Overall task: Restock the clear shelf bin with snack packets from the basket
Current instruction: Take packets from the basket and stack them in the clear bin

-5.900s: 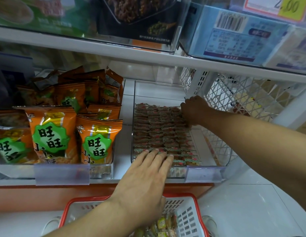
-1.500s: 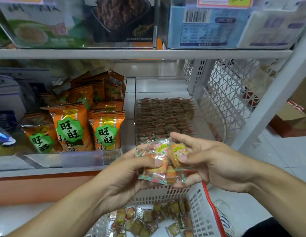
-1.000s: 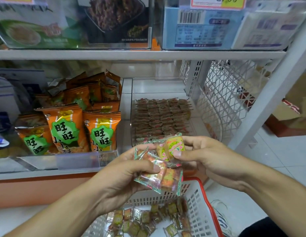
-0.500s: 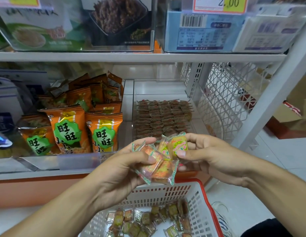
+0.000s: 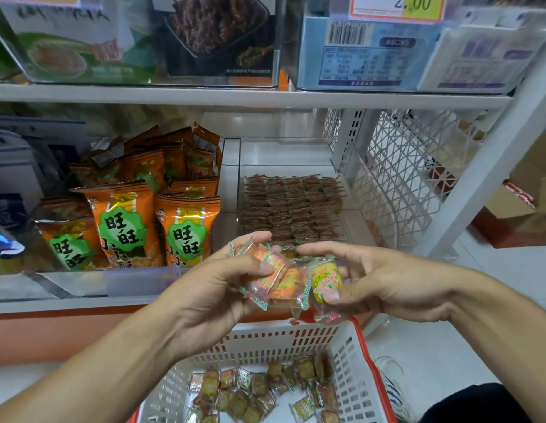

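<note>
Both hands holding snack packets in front of the shelf, above the basket.

Largest first: white shelf (image 5: 250,97) ahead of me, orange snack bags (image 5: 186,230) on its left part, clear shelf bin (image 5: 296,157) just right of them with rows of small packets (image 5: 291,206) filling its front half. White basket (image 5: 278,340) with red rim sits below, loose packets (image 5: 259,392) on its floor. My left hand (image 5: 210,288) pinches a fan of clear-wrapped packets (image 5: 274,279); my right hand (image 5: 384,279) grips one yellow-labelled packet (image 5: 325,279), thumb on its face, touching the fan.
</note>
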The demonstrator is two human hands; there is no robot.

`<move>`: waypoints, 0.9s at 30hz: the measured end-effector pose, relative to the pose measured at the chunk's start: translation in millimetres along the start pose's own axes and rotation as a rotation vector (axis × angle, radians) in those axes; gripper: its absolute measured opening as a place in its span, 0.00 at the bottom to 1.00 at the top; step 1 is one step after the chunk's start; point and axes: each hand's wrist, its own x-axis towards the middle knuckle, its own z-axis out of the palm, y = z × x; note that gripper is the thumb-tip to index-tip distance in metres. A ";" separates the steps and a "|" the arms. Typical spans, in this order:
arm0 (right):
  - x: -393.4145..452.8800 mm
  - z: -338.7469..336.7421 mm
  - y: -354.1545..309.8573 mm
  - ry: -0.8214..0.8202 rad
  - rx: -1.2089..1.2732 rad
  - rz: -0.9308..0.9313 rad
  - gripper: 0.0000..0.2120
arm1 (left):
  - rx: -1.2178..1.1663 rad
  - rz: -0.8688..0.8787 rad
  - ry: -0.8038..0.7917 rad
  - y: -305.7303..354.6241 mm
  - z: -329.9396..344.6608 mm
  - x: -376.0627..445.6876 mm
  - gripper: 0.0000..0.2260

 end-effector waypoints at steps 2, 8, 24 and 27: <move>-0.5 0.2 0.1 -0.002 -0.037 -0.004 0.23 | -0.002 0.015 0.004 0.2 2.1 0.7 0.26; 5.2 -3.9 -7.8 0.277 0.019 -0.187 0.24 | -0.015 0.042 0.002 3.7 5.2 2.7 0.27; 16.7 -0.7 -13.2 0.293 -0.159 -0.216 0.21 | 0.222 -0.122 -0.215 -4.0 11.0 6.7 0.23; 16.8 0.2 -18.0 0.346 -0.168 -0.208 0.24 | 0.187 -0.112 -0.191 -3.6 10.7 11.3 0.21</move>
